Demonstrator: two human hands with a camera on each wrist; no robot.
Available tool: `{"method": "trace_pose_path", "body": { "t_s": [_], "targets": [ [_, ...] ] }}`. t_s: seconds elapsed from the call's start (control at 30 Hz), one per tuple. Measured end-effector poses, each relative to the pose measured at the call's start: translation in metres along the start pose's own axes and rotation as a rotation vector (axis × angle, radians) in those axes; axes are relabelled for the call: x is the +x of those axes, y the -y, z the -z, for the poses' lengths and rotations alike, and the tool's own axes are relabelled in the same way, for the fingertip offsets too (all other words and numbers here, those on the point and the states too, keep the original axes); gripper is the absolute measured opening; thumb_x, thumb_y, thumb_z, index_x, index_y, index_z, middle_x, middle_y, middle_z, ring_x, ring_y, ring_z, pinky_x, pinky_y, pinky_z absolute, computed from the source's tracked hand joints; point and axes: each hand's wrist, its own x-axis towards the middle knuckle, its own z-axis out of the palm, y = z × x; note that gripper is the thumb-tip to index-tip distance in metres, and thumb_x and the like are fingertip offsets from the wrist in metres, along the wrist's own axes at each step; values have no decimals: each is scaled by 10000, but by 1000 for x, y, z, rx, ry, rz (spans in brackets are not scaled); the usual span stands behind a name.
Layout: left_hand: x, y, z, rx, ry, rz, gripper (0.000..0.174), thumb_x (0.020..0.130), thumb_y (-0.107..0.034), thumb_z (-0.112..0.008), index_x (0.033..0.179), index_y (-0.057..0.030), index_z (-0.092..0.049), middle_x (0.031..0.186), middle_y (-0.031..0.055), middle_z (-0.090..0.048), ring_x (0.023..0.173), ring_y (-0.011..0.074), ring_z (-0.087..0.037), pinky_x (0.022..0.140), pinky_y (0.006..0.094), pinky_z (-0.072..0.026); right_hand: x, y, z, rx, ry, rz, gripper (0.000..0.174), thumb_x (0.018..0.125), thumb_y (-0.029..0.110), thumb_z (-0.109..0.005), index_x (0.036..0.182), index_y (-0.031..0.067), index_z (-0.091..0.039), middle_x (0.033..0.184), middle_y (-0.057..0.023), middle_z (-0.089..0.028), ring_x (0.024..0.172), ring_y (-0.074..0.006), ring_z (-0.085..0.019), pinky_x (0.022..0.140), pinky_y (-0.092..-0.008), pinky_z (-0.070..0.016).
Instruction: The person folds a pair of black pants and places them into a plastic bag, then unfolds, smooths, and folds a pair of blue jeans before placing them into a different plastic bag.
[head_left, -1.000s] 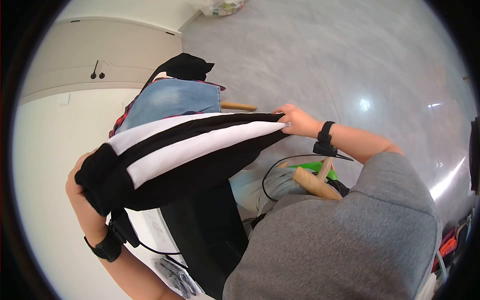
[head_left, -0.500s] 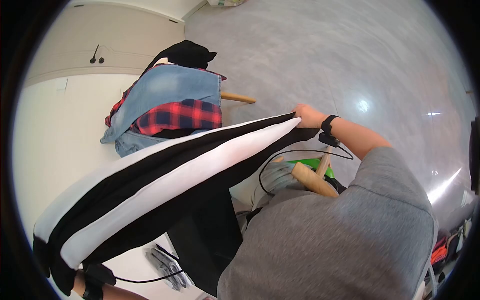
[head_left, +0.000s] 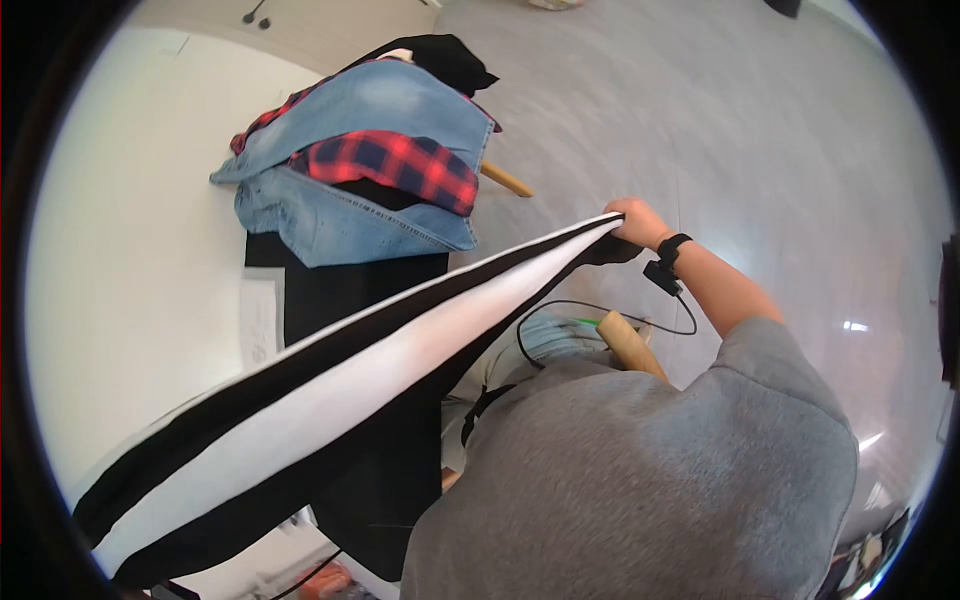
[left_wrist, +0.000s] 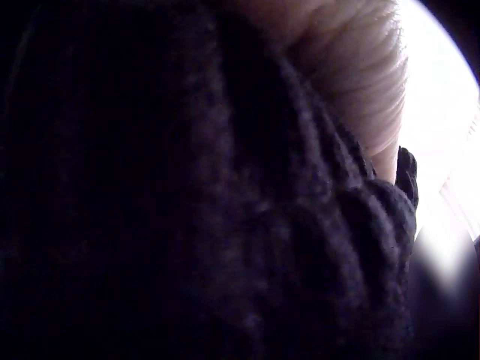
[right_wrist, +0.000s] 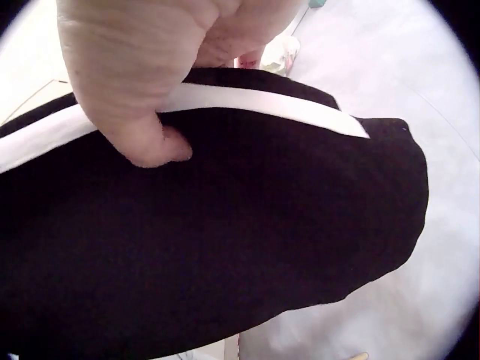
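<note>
A pair of black trousers (head_left: pixel 400 370) with broad white stripes stretches diagonally across the head view, from the lower left to my right hand. My right hand (head_left: pixel 638 222) pinches the narrow end; in the right wrist view its thumb (right_wrist: pixel 146 135) lies over the white stripe, near the hem. My left hand (left_wrist: pixel 352 82) shows only in the left wrist view, against dark gathered cloth at the other end of the trousers (left_wrist: pixel 300 210). In the head view it is out of sight at the lower left edge.
Beyond the trousers lies a pile of denim (head_left: pixel 370 110), a red plaid garment (head_left: pixel 400 165) and a black garment (head_left: pixel 440 60). A black surface (head_left: pixel 365 280) runs beneath, beside a white surface (head_left: pixel 130 220) with paper (head_left: pixel 262 315). A rounded wooden piece (head_left: pixel 630 345) stands by my body.
My left hand has moved down and left out of the head view, drawing the trousers out long. My right hand keeps its grip and has moved slightly right. The plaid garment is now uncovered.
</note>
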Motion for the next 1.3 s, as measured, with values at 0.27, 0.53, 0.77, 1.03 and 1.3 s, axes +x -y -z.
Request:
{"method": "trace_pose_path", "body": {
  "t_s": [0.27,0.53,0.77,1.03,1.3],
  "targets": [
    [-183,186,69,-71,241,710,464,895,-334,-476,1222,-8,-524,1203,156,-517,1113,272,-523,924,393,-438,106,94,96,36,-24,-21,262,716,112,-620,956,15,-659,820,-90,-665,802,-168,-616,773,-295,-475],
    [-409,207,48,-498,337,1479,591,845,-401,-562,1278,-5,-484,1265,163,-498,1099,284,-530,945,383,-422,249,349,144,-237,225,527,220,740,196,-656,822,6,-581,710,-7,-533,720,-97,-507,698,-253,-426],
    [-568,195,-35,-595,617,1588,610,791,-339,-662,1262,9,-493,1122,126,-579,977,227,-580,833,319,-469,350,442,-19,-584,426,668,391,732,288,-722,961,-18,-638,908,-159,-661,866,-263,-619,792,-344,-470],
    [-578,147,-40,-430,970,1651,561,897,-443,-566,1128,68,-559,1083,132,-603,951,203,-574,860,318,-445,383,368,-106,-434,264,460,684,723,474,-718,1197,10,-548,1134,-228,-596,1062,-317,-578,900,-366,-449],
    [-583,148,-29,-446,1042,1618,606,916,-479,-523,1161,74,-546,1109,139,-594,987,212,-570,888,313,-431,360,321,-62,-175,141,48,663,870,562,-509,1028,-68,-640,984,-202,-657,953,-267,-619,832,-340,-445]
  ]
}}
